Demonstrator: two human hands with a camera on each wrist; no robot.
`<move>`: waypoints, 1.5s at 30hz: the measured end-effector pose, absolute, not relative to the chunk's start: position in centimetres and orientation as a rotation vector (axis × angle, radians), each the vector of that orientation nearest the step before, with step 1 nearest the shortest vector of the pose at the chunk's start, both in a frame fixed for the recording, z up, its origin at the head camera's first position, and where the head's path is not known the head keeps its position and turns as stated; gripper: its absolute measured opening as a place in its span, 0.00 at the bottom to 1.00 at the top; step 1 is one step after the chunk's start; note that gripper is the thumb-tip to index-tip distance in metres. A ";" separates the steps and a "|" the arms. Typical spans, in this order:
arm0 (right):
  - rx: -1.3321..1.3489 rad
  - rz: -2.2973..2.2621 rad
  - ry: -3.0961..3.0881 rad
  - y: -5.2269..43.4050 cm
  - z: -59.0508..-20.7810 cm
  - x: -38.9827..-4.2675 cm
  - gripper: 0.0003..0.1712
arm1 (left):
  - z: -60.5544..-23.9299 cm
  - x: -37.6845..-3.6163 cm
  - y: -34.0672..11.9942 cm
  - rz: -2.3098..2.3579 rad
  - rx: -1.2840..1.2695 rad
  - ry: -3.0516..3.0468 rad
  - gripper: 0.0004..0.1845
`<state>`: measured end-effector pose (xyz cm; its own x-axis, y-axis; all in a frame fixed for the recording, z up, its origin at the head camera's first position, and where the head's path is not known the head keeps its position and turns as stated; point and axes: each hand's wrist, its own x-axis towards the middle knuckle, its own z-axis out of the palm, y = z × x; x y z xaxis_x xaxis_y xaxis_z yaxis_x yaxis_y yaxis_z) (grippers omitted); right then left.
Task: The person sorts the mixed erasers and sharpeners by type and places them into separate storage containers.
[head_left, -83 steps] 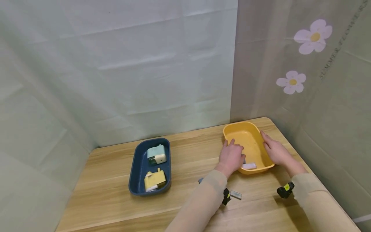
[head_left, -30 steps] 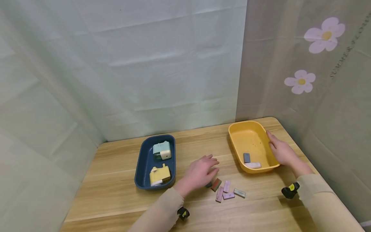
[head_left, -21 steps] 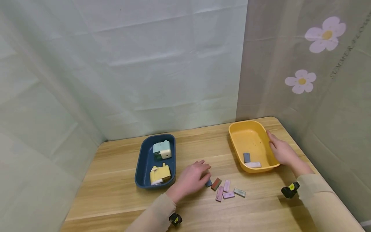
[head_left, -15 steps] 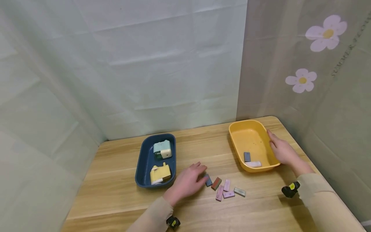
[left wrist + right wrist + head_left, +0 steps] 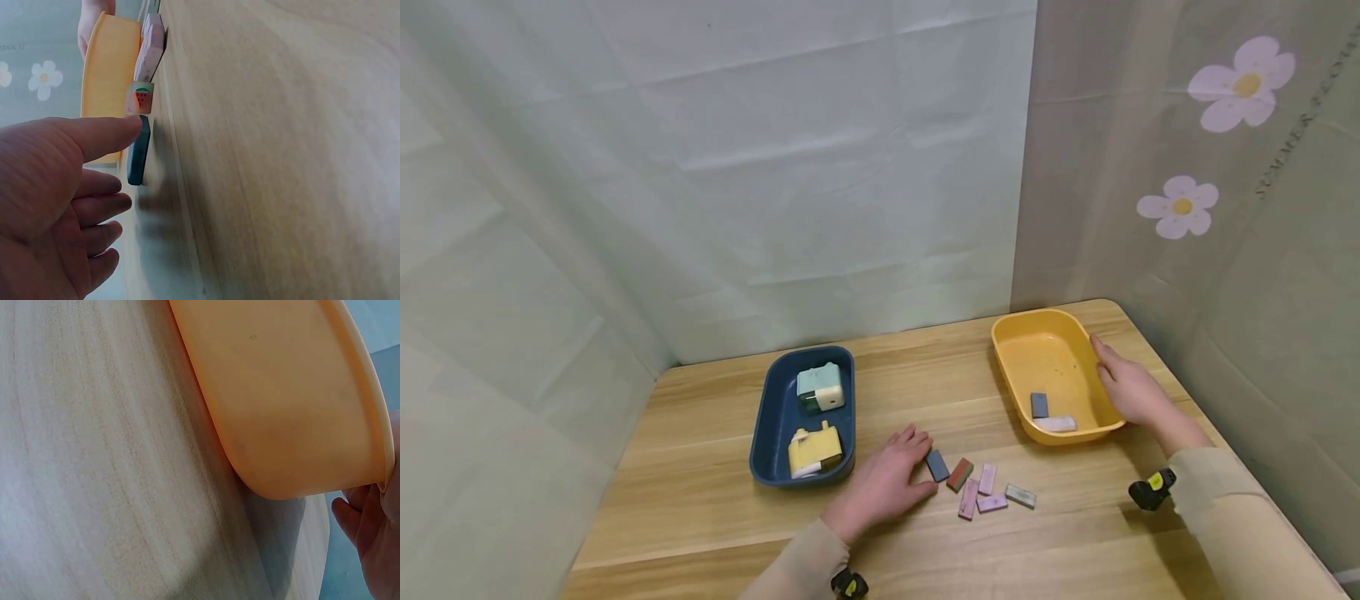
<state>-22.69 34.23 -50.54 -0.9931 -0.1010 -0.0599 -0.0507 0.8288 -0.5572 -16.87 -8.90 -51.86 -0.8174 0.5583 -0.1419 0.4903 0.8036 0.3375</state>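
Working across the table (image 5: pixel 925 375), I could easily knock something. The yellow bin (image 5: pixel 1048 358) might skid if my right hand (image 5: pixel 1131 392) presses too hard on its outer side; whether those fingers grip, I can't tell. The blue bin (image 5: pixel 757 442) risks a bump should my left hand (image 5: pixel 880 483) swing wide; its fingers hold nothing, thumb spread away. Just beside them lies the blue block (image 5: pixel 937 466); a sloppy pinch would likely shove it into the red block (image 5: pixel 959 475) and scatter the pink blocks (image 5: pixel 967 500).
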 end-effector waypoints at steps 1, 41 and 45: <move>-0.124 -0.886 2.923 34.2 -50.5 -22.7 0.35 | -51.9 -16.9 -8.9 0.420 0.812 2.754 0.37; -0.126 -0.880 2.931 34.1 -50.4 -22.7 0.35 | -52.3 -17.2 -7.1 0.368 0.837 2.799 0.30; -0.118 -0.881 2.930 34.1 -50.4 -22.7 0.35 | -52.1 -17.2 -7.2 0.365 0.855 2.808 0.28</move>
